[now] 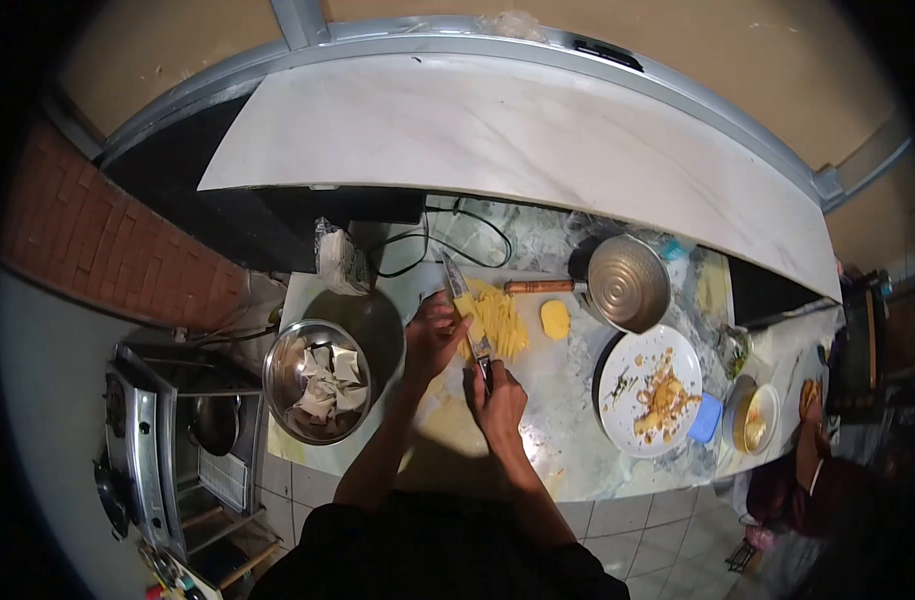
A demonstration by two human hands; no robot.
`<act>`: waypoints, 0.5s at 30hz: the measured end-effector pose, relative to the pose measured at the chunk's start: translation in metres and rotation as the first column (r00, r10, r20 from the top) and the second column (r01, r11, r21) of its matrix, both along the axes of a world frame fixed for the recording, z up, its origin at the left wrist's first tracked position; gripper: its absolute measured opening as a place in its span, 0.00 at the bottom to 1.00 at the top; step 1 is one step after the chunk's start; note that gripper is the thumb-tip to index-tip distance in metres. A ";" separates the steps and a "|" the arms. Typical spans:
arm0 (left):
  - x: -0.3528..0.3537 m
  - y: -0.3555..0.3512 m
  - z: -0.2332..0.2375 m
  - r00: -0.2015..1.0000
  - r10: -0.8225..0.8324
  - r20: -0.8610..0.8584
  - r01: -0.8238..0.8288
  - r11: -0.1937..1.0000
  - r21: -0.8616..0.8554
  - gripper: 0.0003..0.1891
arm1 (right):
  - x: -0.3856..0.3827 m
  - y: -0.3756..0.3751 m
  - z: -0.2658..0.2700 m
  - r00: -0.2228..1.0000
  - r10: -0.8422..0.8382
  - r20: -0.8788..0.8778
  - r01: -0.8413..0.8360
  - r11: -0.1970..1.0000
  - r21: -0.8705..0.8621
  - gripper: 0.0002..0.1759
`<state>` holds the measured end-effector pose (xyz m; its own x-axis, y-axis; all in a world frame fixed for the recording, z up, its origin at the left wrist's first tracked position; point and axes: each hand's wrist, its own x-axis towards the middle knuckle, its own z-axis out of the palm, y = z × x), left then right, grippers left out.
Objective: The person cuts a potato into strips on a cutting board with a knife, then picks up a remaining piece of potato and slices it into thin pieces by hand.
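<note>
My right hand (pixel 498 405) is wrapped round the dark handle of a knife (pixel 480 345), its blade angled up and to the left. Curled against the blade, my left hand (pixel 437 335) holds yellow potato pieces (pixel 464 304) at the knife's side; its fingers partly hide them. Just right of the blade lies a heap of cut potato strips (pixel 501 322) on a pale board. A rounded, peeled piece of potato (pixel 554 319) rests apart from the heap.
At left stands a steel bowl (pixel 277 405) with pale, folded pieces. A wooden-handled saucepan (pixel 629 284) and a white plate of peelings (pixel 632 432) are to the right. A blue box (pixel 705 418) touches the plate. Another person's hand (pixel 810 400) shows at far right.
</note>
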<state>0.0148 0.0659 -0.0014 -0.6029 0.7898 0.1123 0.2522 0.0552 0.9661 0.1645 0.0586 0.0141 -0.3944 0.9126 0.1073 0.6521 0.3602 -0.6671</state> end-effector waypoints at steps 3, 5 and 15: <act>0.008 0.009 0.005 0.995 0.069 -0.072 -0.074 0.994 -0.078 0.34 | 0.006 0.006 -0.007 0.995 0.038 -0.097 -0.037 0.999 0.017 0.10; 0.021 0.015 0.028 0.984 0.177 0.035 -0.169 0.971 -0.167 0.34 | 0.011 0.007 -0.006 0.995 0.063 -0.075 -0.062 0.998 0.011 0.10; 0.026 0.012 0.021 0.989 0.143 -0.024 -0.145 0.976 -0.161 0.28 | 0.019 0.008 0.003 0.999 0.013 -0.052 -0.009 0.997 0.077 0.10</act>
<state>0.0413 0.0778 0.0198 -0.7114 0.7028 -0.0018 0.2420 0.2473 0.9382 0.1838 0.0666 0.0173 -0.3963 0.8967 0.1971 0.6130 0.4183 -0.6703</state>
